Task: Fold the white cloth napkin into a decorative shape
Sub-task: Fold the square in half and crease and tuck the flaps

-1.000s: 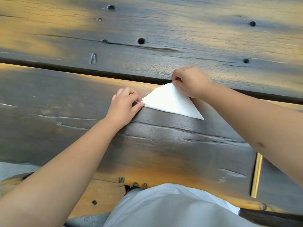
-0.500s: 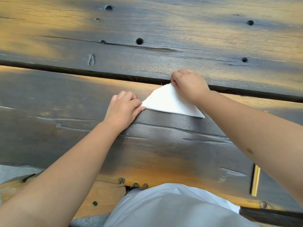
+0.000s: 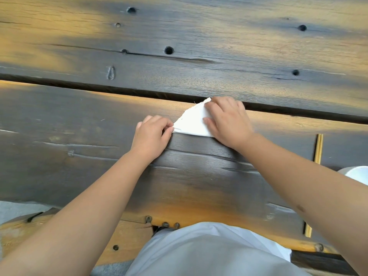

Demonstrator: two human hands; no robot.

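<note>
The white cloth napkin (image 3: 192,122) lies folded into a small triangle on the dark wooden table (image 3: 79,120), just below the gap between two planks. My left hand (image 3: 152,135) pinches the napkin's left corner between thumb and curled fingers. My right hand (image 3: 227,121) lies over the napkin's right half with its fingers pressing down on the cloth, hiding the right corner.
A long dark gap (image 3: 119,89) runs across the table just behind the napkin. A narrow slot with a yellow wooden strip (image 3: 318,149) sits to the right. A white rounded object (image 3: 356,174) shows at the right edge. A wooden bench (image 3: 127,236) lies near my body.
My right hand has moved from the napkin's top corner down over its right half, covering the right corner. My left hand keeps its pinch on the left corner.
</note>
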